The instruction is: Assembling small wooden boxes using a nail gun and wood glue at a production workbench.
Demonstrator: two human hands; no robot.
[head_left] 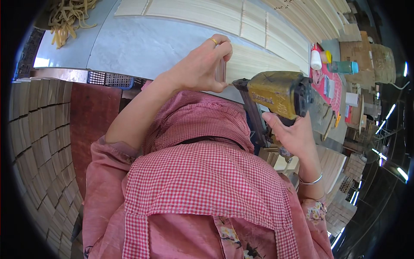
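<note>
Gripped a yellow nail gun in the right hand; with the left hand, clasped a narrow brownish piece at the left end of the pale board, by the near edge of the table. Seemingly lined up for fastening; probably called for steadiness.

A worn yellow nail gun points left beside a pale wooden board.

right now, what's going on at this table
A person in a red-checked apron holds a yellow nail or staple gun in the right hand. The left hand grips one end of a pale wooden panel at the table's near edge. The gun's nose sits close to the left thumb; whether it touches the wood is unclear. More panels lie beyond.
</note>
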